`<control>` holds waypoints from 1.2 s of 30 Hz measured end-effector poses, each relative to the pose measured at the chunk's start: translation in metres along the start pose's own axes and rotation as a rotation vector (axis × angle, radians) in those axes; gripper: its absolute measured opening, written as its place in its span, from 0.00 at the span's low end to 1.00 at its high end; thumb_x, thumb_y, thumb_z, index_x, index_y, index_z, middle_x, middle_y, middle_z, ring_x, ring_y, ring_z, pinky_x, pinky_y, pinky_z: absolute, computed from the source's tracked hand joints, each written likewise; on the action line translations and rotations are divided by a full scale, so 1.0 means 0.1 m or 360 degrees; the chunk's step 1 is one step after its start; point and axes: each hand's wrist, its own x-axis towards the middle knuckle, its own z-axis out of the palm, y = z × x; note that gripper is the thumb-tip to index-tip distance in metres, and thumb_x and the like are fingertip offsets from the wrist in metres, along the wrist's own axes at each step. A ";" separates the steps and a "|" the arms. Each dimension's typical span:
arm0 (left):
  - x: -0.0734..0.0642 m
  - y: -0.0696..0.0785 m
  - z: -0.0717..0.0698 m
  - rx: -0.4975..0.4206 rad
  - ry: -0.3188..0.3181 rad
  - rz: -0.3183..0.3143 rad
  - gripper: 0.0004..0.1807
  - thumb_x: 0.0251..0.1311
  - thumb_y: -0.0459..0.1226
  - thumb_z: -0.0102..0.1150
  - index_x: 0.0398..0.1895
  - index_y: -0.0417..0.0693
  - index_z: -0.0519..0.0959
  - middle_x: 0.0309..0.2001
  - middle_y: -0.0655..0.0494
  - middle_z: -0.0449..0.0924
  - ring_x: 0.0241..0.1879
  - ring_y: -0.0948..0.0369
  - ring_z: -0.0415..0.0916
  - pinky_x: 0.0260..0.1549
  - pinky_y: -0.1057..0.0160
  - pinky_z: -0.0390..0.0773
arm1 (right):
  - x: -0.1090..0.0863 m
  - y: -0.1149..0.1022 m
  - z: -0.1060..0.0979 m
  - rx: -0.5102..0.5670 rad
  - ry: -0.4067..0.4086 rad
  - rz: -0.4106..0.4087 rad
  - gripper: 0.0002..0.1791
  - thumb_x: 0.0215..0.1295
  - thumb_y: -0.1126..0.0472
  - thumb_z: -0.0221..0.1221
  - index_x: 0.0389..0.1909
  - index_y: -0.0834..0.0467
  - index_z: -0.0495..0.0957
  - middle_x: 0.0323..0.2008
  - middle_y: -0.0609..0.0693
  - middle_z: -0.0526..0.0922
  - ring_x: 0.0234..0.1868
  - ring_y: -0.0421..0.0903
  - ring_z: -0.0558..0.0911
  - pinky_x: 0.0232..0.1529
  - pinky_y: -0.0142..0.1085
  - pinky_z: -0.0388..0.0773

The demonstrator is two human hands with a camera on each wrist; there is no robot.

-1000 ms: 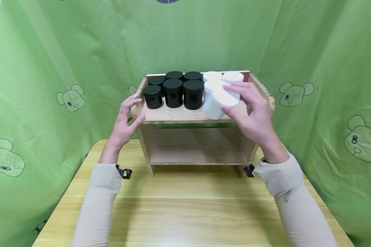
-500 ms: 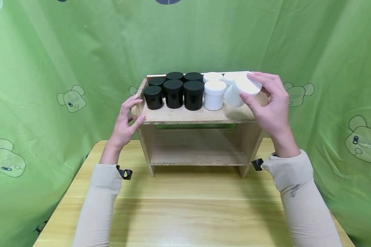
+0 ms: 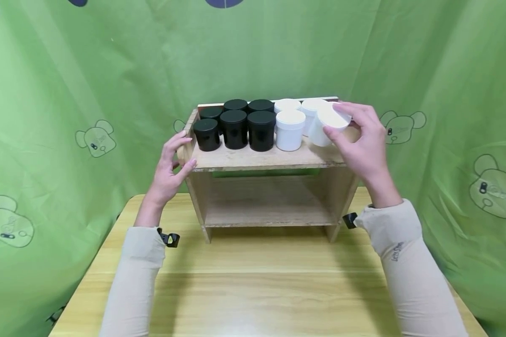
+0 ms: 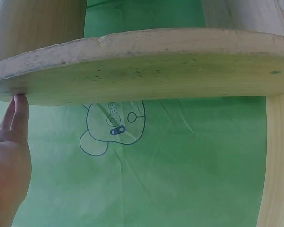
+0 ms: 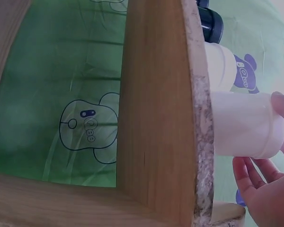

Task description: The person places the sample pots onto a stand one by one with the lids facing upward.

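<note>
My right hand [image 3: 360, 142] grips a white lidded jar [image 3: 325, 130] by its lid, at the right end of the front row on the wooden rack's [image 3: 270, 161] top shelf. In the right wrist view the same jar [image 5: 246, 124] shows its side close over the shelf edge, thumb on one side of the lid and fingers on the other. To its left stands another white jar [image 3: 289, 133], with several black jars [image 3: 261, 133] beyond. My left hand [image 3: 167, 166] rests on the rack's left end panel, thumb at the front; in the left wrist view its fingertips [image 4: 20, 100] touch the wood.
A back row of black and white jars [image 3: 287, 105] stands behind the front ones, along the rear rail. The rack has a lower shelf [image 3: 270, 201] and stands on a wooden table [image 3: 253, 281]. A green patterned curtain [image 3: 253, 51] hangs behind and at both sides.
My right hand has carried the white jar rightward from in front of the neighbouring white jar to the front row's right end, then shifted slightly left. My left hand stays on the rack's end.
</note>
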 end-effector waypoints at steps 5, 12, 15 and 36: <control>-0.01 0.01 0.03 0.0001 -0.0004 -0.0004 0.30 0.69 0.27 0.58 0.73 0.44 0.64 0.81 0.48 0.51 0.80 0.47 0.51 0.67 0.32 0.71 | -0.01 0.03 0.01 -0.0050 -0.0046 0.0008 0.27 0.62 0.59 0.71 0.63 0.55 0.81 0.65 0.53 0.78 0.65 0.46 0.74 0.68 0.32 0.71; 0.04 0.02 0.05 0.0002 -0.0007 0.0032 0.30 0.69 0.27 0.57 0.73 0.43 0.64 0.81 0.47 0.51 0.80 0.46 0.51 0.67 0.31 0.70 | -0.02 0.03 0.01 -0.0063 -0.0076 0.0055 0.27 0.63 0.61 0.70 0.64 0.57 0.80 0.66 0.56 0.77 0.65 0.50 0.74 0.70 0.34 0.74; 0.06 0.03 0.04 0.0012 -0.0006 0.0037 0.30 0.69 0.27 0.57 0.72 0.43 0.64 0.81 0.47 0.51 0.80 0.46 0.51 0.68 0.31 0.70 | -0.01 0.03 0.02 -0.0087 -0.0104 0.0078 0.28 0.64 0.61 0.70 0.65 0.57 0.79 0.67 0.57 0.76 0.65 0.51 0.74 0.70 0.37 0.76; 0.00 0.01 0.01 -0.0005 -0.0001 0.0011 0.31 0.67 0.26 0.59 0.73 0.42 0.64 0.81 0.45 0.51 0.79 0.44 0.52 0.67 0.30 0.70 | -0.02 0.07 0.19 -0.0173 -0.0077 0.0217 0.28 0.69 0.50 0.66 0.68 0.50 0.77 0.71 0.55 0.71 0.64 0.60 0.78 0.75 0.53 0.68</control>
